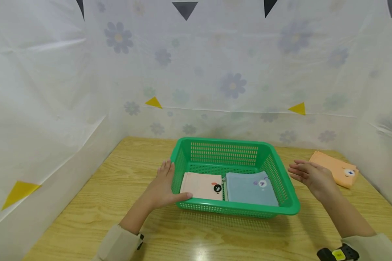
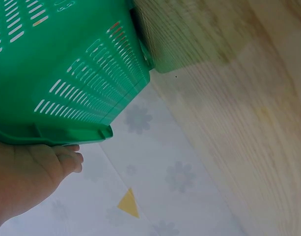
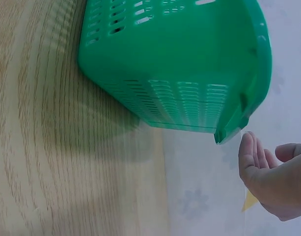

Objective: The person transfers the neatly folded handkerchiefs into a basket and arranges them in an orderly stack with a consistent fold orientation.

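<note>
A green plastic basket (image 1: 215, 204) stands on the table, its perforated walls also filling much of both wrist views. My left hand (image 1: 163, 186) rests against its left rim, fingers extended along the outside and thumb over the front corner. In the basket lie a folded pale pink cloth (image 1: 200, 183) and a folded light blue cloth (image 1: 248, 190), each with a small printed face; a pale green edge shows between them. Just off the right rim, my right hand (image 1: 315, 179) hovers with loosely bent fingers and holds nothing. Beyond it lies a folded orange cloth (image 1: 331, 166).
The wood-grain table (image 1: 94, 214) is bounded by a flowered white sheet (image 1: 196, 72) at the back and white sheets at both sides. Yellow triangles (image 1: 21, 192) mark the sheets. Bands with small devices (image 1: 339, 253) sit on the wrists.
</note>
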### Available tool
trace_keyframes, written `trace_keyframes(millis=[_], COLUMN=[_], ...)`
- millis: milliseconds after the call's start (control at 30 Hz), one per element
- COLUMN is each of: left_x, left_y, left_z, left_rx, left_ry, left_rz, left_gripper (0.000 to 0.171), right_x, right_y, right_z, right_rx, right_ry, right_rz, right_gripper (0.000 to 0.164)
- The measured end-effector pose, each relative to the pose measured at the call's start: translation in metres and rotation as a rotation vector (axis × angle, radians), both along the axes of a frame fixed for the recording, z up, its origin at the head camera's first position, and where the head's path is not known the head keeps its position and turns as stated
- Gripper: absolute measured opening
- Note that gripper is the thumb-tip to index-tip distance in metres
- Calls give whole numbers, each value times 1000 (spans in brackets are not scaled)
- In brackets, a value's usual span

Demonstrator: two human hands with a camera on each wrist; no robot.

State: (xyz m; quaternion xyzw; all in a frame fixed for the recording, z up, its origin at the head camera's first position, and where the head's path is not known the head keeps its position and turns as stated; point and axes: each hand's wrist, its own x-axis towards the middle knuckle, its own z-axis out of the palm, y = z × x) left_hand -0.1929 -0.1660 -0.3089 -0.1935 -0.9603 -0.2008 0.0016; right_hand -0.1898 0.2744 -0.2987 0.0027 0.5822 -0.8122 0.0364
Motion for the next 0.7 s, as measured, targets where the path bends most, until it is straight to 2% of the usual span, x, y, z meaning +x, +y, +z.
trace_keyframes(millis=[267,700], left_x=[0,-1], left_y=[0,0], left_z=[0,-1], left_rx=[1,2], left_ry=[-6,-14], left_rz=[5,13], left_gripper=[112,112], right_x=[-3,-6], right_y=[7,22], right_z=[-4,-10], right_rx=[17,31], right_ry=[-35,-23], right_rz=[10,-2], right_gripper=[25,22])
